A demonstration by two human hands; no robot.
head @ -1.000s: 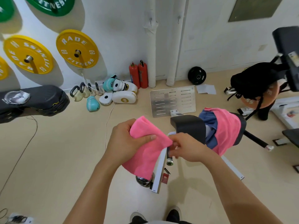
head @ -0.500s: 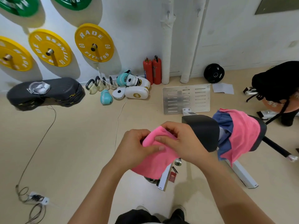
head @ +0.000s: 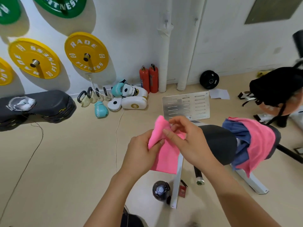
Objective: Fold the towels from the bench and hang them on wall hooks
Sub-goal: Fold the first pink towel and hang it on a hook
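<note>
Both hands, left hand (head: 139,154) and right hand (head: 188,143), pinch a pink towel (head: 165,156) in their fingers. More towels (head: 257,145) lie on the black tabletop (head: 218,143). Yellow plates (head: 86,52) hang on the white wall (head: 131,38) above the tan floor (head: 65,161).

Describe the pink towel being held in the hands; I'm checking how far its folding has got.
The bright pink, soft fleecy cloth towel is partly folded into a narrow band that hangs down in front of the person, above the floor and clear of the black padded bench. The left hand grips its left edge. The right hand pinches the bunched upper corner, which sticks up. Its lower edge hangs free.
</note>
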